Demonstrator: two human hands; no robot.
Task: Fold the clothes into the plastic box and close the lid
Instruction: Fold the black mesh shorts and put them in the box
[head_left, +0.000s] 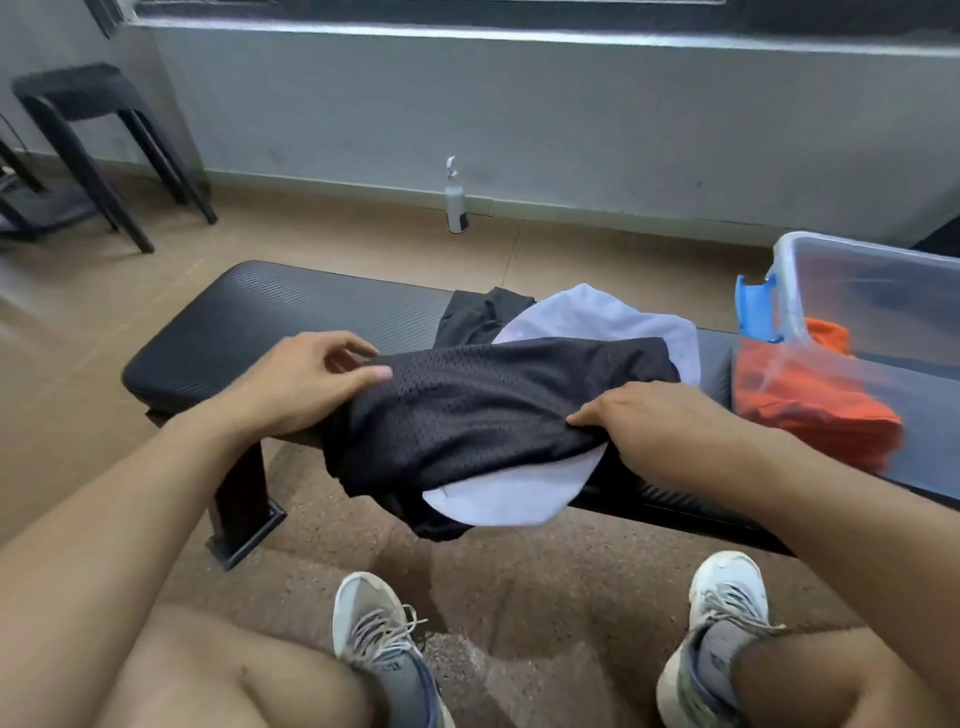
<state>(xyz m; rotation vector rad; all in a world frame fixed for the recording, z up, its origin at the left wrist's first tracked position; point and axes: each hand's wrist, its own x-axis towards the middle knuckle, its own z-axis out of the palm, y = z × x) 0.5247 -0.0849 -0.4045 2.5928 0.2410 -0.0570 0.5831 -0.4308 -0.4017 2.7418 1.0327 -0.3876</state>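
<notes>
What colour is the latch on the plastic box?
Blue. The latch on the clear plastic box shows best in the head view.

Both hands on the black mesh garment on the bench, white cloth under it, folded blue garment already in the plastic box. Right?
Wrong on one point: the head view shows the folded garment in the plastic box is orange, not blue. The rest holds: left hand and right hand on the black mesh garment, white cloth under it, on the bench.
</notes>
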